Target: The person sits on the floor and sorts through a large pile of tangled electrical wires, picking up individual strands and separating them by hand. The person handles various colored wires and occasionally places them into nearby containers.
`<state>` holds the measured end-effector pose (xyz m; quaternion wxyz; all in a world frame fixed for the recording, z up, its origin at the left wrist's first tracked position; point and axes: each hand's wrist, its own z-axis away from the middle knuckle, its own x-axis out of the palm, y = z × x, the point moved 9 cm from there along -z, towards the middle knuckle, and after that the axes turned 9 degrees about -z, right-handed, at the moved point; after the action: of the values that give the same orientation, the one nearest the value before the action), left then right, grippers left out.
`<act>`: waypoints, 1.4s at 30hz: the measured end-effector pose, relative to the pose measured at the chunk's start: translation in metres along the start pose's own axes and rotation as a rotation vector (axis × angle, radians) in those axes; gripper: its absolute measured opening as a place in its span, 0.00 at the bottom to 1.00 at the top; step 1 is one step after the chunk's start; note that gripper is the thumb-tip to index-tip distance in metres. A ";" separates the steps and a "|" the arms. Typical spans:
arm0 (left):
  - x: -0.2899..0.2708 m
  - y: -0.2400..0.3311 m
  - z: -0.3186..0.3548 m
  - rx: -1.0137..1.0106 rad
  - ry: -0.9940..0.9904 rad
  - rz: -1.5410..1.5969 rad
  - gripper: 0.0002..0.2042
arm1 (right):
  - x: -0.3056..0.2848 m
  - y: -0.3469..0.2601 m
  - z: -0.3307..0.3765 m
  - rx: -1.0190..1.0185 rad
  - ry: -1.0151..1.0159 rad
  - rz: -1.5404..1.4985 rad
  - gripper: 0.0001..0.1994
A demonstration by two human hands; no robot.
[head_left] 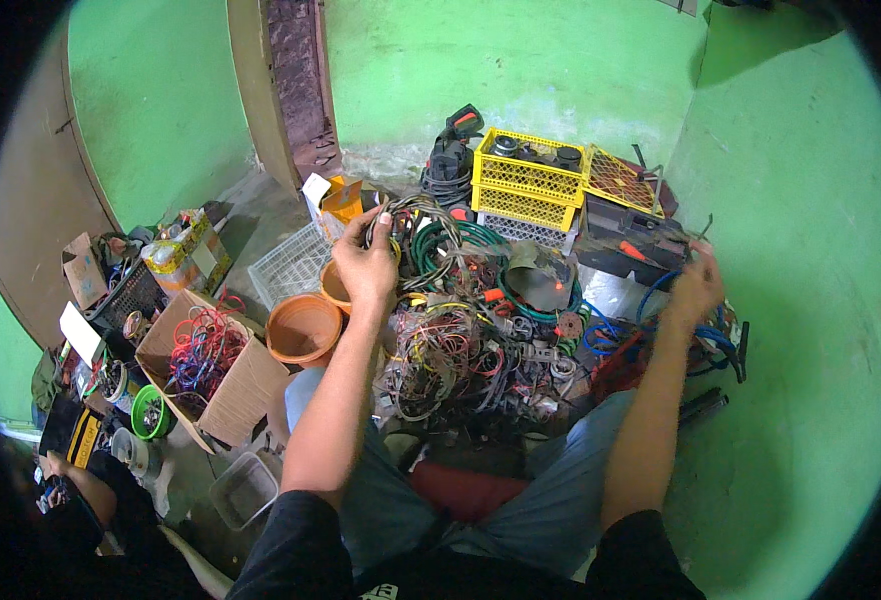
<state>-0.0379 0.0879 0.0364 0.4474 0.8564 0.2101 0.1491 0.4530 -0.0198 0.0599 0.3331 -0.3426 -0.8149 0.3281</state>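
Note:
My left hand [369, 262] is raised above the pile, its fingers closed round a loosely looped dark grey cable [423, 208]. Off to the right, my right hand [698, 285] pinches what looks like the free end of that cable, a short dark tip sticking up past the fingers. Between the hands the strand is smeared by motion. Below them lies a tangled heap of wires [441, 350] in red, yellow, grey and black. A green hose coil [439, 240] and a grey metal piece [541, 276] lie behind it. Blue cable [606, 335] is bunched beneath my right hand.
Terracotta-coloured pots [304, 330] and a cardboard box [236, 400] of red and blue wires stand left. Yellow crates [526, 190], a black toolbox [621, 235] and a corded power tool [451, 160] line the back. Another person's hand [66, 470] shows at lower left. A green wall rises right.

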 end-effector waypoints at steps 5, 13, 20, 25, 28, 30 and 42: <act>0.003 0.008 0.006 -0.010 0.006 -0.009 0.09 | -0.053 0.046 -0.033 0.068 0.236 0.346 0.19; 0.019 0.022 0.024 0.034 -0.063 -0.018 0.09 | 0.131 -0.022 0.147 -0.016 -0.902 0.095 0.18; 0.040 0.029 0.040 -0.022 -0.136 0.062 0.09 | 0.161 -0.004 0.221 0.079 -1.183 0.205 0.11; 0.040 0.028 0.040 0.035 -0.202 -0.024 0.08 | 0.160 -0.001 0.207 0.164 -1.169 -0.060 0.11; 0.051 0.019 0.039 0.007 -0.374 -0.058 0.08 | 0.148 -0.008 0.180 0.096 -1.074 -0.039 0.11; 0.051 0.015 0.036 -0.009 -0.419 -0.048 0.08 | 0.140 -0.014 0.156 0.170 -0.980 -0.032 0.11; 0.072 -0.003 0.054 -0.345 -0.624 0.267 0.11 | 0.130 -0.005 0.137 0.290 -1.000 -0.212 0.13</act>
<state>0.0478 0.0867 0.0082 0.6043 0.7924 -0.0778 -0.0287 0.2750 0.0366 0.0281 -0.0208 -0.0107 -0.8507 0.5251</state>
